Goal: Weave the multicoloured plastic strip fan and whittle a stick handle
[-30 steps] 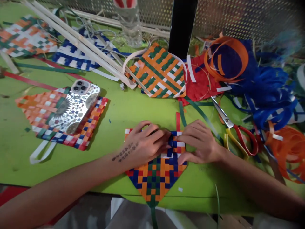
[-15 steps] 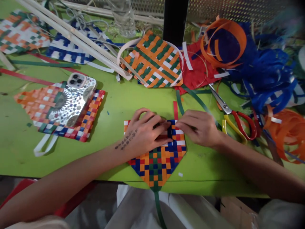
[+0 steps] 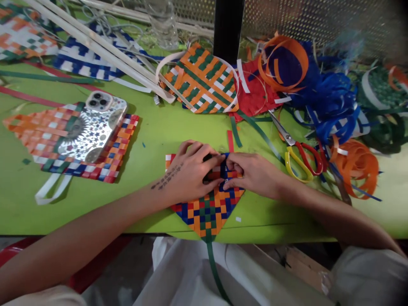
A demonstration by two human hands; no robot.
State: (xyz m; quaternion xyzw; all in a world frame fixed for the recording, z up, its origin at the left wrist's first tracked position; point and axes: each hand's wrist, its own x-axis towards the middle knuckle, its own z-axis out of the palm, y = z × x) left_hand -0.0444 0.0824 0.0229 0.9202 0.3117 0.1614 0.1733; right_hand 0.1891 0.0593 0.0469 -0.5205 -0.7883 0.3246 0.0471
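A woven piece (image 3: 207, 212) of orange, blue, green, red and white strips lies near the table's front edge, its point toward me. From that point a green strip (image 3: 214, 267) hangs over the edge. My left hand (image 3: 196, 172) rests on its upper left part, fingers apart and bent, pressing on the weave. On its upper right part is my right hand (image 3: 251, 174), thumb and fingers drawn together at the weave; what they pinch is too small to make out. A red strip (image 3: 230, 141) sticks up from the top edge.
Scissors (image 3: 295, 146) with red and yellow handles lie to the right, near coiled orange strips (image 3: 357, 170) and blue strips (image 3: 334, 102). A phone (image 3: 95, 127) sits on another woven piece (image 3: 41, 136) at left. Behind are a woven fan-like piece (image 3: 204, 80) and white rods (image 3: 105, 46).
My right hand has moved left and inward over the weave, closer to my left hand. The camera view has shifted slightly, showing more green strips at the right. My left hand stays on the weave.
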